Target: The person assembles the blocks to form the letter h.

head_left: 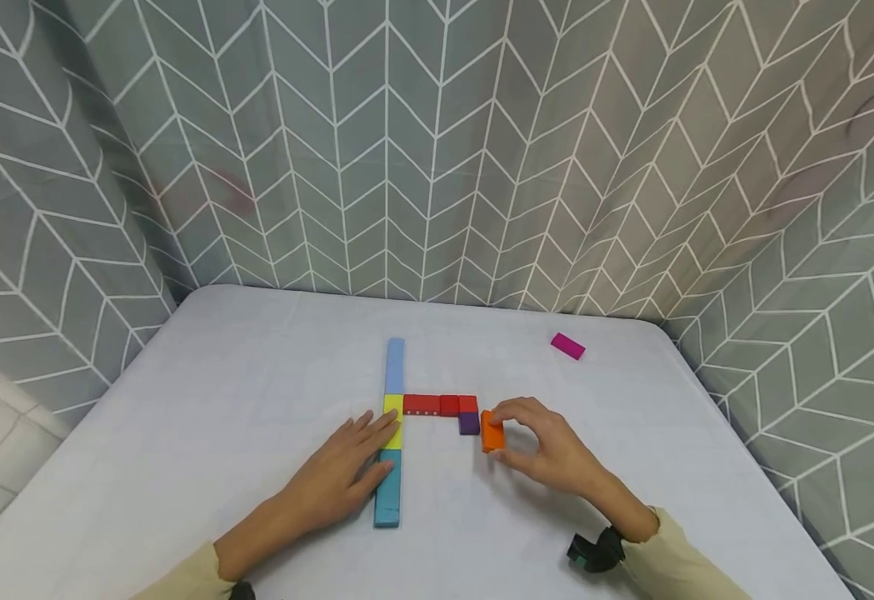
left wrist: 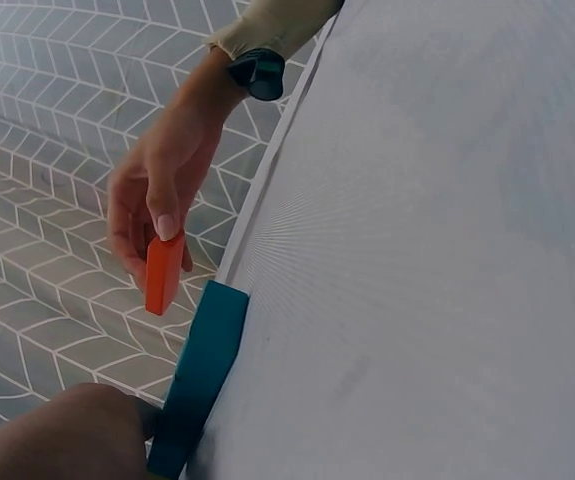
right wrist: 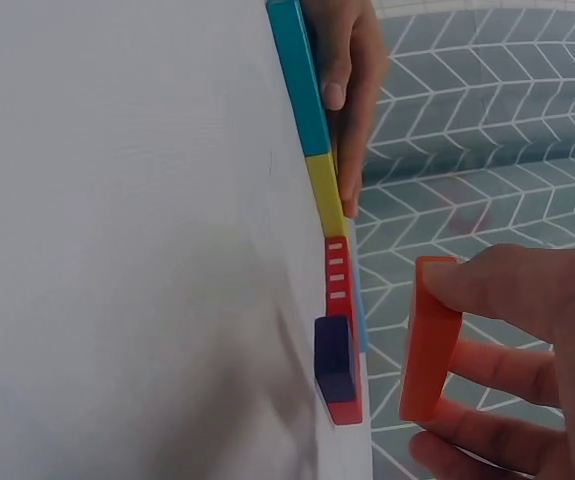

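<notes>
My right hand (head_left: 549, 446) pinches an orange block (head_left: 491, 433) between thumb and fingers, just right of a purple block (head_left: 469, 423). In the right wrist view the orange block (right wrist: 430, 345) is raised off the table and apart from the purple one (right wrist: 334, 358). My left hand (head_left: 339, 475) lies flat with its fingers extended over the column, touching a yellow block (head_left: 392, 439) and a teal block (head_left: 387, 500). A light blue block (head_left: 395, 365) tops that column. From its yellow part, red blocks (head_left: 425, 405) run rightward to the purple block, which sits below their end.
A magenta block (head_left: 567, 346) lies alone at the back right of the white table (head_left: 279, 358). Grey patterned curtains (head_left: 422, 167) hang behind the table and at its sides. A black wrist device (head_left: 596, 552) is strapped at my right sleeve.
</notes>
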The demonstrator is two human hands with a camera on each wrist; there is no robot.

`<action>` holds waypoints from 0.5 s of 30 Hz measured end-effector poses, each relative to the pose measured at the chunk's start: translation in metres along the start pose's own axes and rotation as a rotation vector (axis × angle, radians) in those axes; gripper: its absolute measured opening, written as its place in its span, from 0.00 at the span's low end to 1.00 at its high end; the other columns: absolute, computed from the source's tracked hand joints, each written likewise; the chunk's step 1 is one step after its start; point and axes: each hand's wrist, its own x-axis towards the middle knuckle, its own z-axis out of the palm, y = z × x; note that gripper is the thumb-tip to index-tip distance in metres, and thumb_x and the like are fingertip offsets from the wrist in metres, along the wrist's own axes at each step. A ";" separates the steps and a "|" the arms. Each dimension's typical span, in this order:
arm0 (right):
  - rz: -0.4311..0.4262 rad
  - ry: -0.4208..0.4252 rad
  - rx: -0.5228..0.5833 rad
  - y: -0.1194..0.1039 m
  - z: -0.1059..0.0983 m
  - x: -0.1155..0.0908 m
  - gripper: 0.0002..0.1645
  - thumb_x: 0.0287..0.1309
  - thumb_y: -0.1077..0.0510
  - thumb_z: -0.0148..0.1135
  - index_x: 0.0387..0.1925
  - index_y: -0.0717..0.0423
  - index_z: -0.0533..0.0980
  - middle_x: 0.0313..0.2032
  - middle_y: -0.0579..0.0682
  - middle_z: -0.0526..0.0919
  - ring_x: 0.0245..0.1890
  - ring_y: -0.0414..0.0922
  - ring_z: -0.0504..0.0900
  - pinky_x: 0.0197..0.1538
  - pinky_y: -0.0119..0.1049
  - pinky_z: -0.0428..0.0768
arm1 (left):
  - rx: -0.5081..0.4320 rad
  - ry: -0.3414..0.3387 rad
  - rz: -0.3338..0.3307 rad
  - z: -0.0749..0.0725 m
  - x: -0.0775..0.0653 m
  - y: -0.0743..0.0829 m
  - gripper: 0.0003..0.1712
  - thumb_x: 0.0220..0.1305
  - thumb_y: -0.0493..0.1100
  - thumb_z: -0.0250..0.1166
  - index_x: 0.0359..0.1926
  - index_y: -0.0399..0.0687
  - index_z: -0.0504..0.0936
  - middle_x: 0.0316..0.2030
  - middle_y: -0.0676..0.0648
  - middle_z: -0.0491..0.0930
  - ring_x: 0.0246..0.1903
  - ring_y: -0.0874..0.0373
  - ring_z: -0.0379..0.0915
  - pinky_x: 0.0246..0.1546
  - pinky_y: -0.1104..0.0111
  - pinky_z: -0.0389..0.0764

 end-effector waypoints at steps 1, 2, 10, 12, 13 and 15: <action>-0.002 -0.005 -0.001 0.000 0.001 0.000 0.26 0.52 0.65 0.80 0.52 0.50 0.81 0.53 0.44 0.83 0.58 0.45 0.79 0.60 0.48 0.81 | -0.003 -0.002 0.002 0.000 0.001 0.000 0.36 0.79 0.56 0.58 0.79 0.47 0.65 0.79 0.52 0.59 0.78 0.45 0.49 0.76 0.47 0.51; 0.000 -0.010 -0.001 0.000 0.001 0.000 0.26 0.51 0.65 0.80 0.52 0.50 0.81 0.54 0.44 0.83 0.58 0.45 0.79 0.60 0.49 0.81 | -0.002 -0.003 0.002 -0.001 0.001 0.000 0.36 0.79 0.56 0.57 0.79 0.47 0.64 0.79 0.52 0.58 0.78 0.45 0.49 0.76 0.47 0.51; 0.038 -0.064 -0.010 -0.002 0.006 -0.002 0.25 0.52 0.62 0.80 0.53 0.51 0.83 0.55 0.44 0.82 0.59 0.46 0.78 0.60 0.51 0.81 | -0.011 -0.006 -0.007 -0.001 0.001 0.001 0.36 0.79 0.56 0.57 0.79 0.47 0.64 0.79 0.52 0.58 0.78 0.45 0.48 0.76 0.48 0.50; 0.051 -0.076 -0.010 -0.003 0.008 -0.003 0.25 0.52 0.62 0.80 0.53 0.51 0.83 0.55 0.45 0.82 0.59 0.47 0.78 0.60 0.52 0.81 | -0.010 -0.010 -0.009 -0.001 0.001 0.002 0.36 0.79 0.56 0.57 0.79 0.48 0.64 0.79 0.52 0.58 0.78 0.45 0.48 0.76 0.48 0.49; 0.054 -0.082 -0.009 -0.003 0.008 -0.004 0.25 0.52 0.62 0.80 0.53 0.51 0.83 0.56 0.45 0.82 0.59 0.48 0.78 0.59 0.53 0.81 | -0.006 -0.011 -0.011 0.000 0.001 0.002 0.36 0.79 0.56 0.57 0.80 0.48 0.64 0.79 0.52 0.58 0.78 0.46 0.48 0.76 0.48 0.49; 0.056 -0.092 -0.007 -0.003 0.010 -0.004 0.25 0.53 0.61 0.80 0.53 0.50 0.83 0.56 0.46 0.82 0.59 0.48 0.78 0.59 0.53 0.81 | -0.001 -0.013 -0.017 0.000 0.001 0.003 0.36 0.79 0.57 0.57 0.80 0.48 0.64 0.79 0.52 0.58 0.78 0.46 0.48 0.76 0.48 0.49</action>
